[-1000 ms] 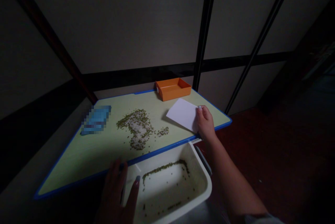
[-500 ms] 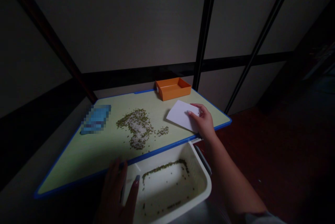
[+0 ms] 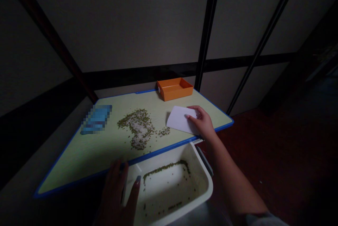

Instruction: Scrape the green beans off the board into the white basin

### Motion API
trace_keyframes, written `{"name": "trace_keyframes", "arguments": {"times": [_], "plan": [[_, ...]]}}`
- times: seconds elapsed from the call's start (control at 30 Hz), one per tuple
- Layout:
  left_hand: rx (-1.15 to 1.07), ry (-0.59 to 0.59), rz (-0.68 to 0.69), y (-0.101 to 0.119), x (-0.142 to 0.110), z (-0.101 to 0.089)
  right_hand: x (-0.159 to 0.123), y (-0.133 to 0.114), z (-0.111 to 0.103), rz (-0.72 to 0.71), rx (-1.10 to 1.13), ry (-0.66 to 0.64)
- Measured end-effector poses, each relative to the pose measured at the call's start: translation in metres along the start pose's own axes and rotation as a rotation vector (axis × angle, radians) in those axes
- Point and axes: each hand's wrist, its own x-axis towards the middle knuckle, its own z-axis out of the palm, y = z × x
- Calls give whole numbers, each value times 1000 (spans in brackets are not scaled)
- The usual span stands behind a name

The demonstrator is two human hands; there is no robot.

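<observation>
My right hand (image 3: 202, 124) grips a white card (image 3: 179, 119) that rests on the pale green table (image 3: 105, 148) near its right front corner. A heap of small green beans mixed with white grains (image 3: 137, 128) lies in the table's middle, left of the card. A white plastic tub (image 3: 169, 187) is held below the table's front edge, with a line of green beans inside. My left hand (image 3: 118, 192) clasps the tub's left rim, thumb over the edge.
An orange open box (image 3: 174, 89) stands at the table's far edge. A blue blurred packet (image 3: 96, 119) lies at the left. The table has a blue rim (image 3: 158, 152). Dark-framed wall panels rise behind; reddish floor lies to the right.
My right hand has shifted the white card a little leftward, toward the bean heap, and its fingers now lie across the card. The left hand and tub have barely moved.
</observation>
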Motion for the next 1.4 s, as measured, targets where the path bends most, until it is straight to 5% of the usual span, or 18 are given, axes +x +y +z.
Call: {"name": "trace_keyframes", "arguments": {"times": [1.4], "plan": [[-2,-6,-20,4,-1,0,2,-1,-1,38,7,-2]]}}
